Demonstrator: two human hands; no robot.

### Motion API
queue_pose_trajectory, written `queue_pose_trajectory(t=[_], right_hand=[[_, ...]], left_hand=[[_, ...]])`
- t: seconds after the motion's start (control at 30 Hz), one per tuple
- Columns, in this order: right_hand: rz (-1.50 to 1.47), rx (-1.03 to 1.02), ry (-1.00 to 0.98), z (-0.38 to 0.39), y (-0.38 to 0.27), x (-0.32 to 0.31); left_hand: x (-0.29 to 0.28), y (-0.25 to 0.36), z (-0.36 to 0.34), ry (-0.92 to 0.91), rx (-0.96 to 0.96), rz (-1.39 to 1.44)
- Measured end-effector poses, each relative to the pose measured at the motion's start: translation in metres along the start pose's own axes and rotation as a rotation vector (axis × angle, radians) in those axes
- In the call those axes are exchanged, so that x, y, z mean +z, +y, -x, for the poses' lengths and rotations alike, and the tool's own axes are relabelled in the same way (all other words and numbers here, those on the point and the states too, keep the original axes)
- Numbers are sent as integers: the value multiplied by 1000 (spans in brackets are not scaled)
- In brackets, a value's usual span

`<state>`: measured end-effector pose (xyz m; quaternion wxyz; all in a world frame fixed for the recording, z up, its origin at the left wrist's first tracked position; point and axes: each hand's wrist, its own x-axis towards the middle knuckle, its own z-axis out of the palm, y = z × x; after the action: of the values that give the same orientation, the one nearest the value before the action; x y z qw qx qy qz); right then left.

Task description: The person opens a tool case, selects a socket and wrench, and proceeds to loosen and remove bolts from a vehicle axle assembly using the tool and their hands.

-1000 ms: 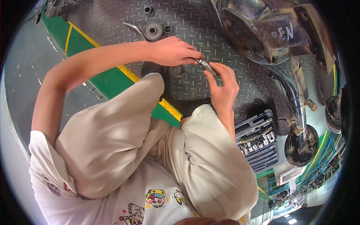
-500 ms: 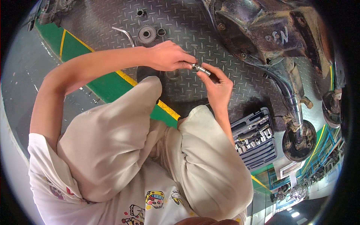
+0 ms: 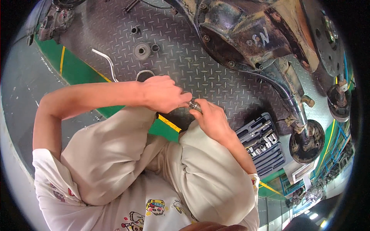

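Note:
My left hand (image 3: 165,93) and my right hand (image 3: 211,118) are closed on a small silver metal cylinder, probably a socket piece (image 3: 193,104), at the middle of the view near my knees; the fingers partly hide it. Beyond them on the tread-plate surface (image 3: 169,63) lie a grey gear (image 3: 142,50), a smaller toothed part (image 3: 135,30), a small ring (image 3: 155,48) and a bent metal bar (image 3: 108,58). A round dark part with a pale rim (image 3: 145,73) is partly behind my left hand. An open socket case (image 3: 262,154) lies beside my right forearm.
A large rusty axle housing (image 3: 254,30) fills the upper right, with its tube running down to a round hub plate (image 3: 306,144). Dirty metal parts (image 3: 54,23) sit at the top left. A green floor band (image 3: 71,71) with yellow lines runs diagonally along the plate's edge.
Both hands have come down toward my knees with the metal piece still between them. The view has shifted, showing more of the surface and housing at the top.

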<state>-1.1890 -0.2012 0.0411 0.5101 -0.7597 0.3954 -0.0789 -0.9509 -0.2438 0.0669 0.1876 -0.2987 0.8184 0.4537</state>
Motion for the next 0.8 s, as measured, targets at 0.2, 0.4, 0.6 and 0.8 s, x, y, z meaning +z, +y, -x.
queue_pose_trajectory(t=[0.2, 0.4, 0.6, 0.8], right_hand=[[-243, 139, -68, 2, -10, -4], [-309, 281, -32, 13, -17, -17], [-1532, 684, 33, 19, -2, -26], [-849, 512, 446, 21, -18, -10]], left_hand=[[1, 0, -1, -32, 41, 3], [11, 0, -15, 117, 156, -142], [15, 31, -26, 299, 113, -112], [-2, 43, -28, 188, 119, -41]])
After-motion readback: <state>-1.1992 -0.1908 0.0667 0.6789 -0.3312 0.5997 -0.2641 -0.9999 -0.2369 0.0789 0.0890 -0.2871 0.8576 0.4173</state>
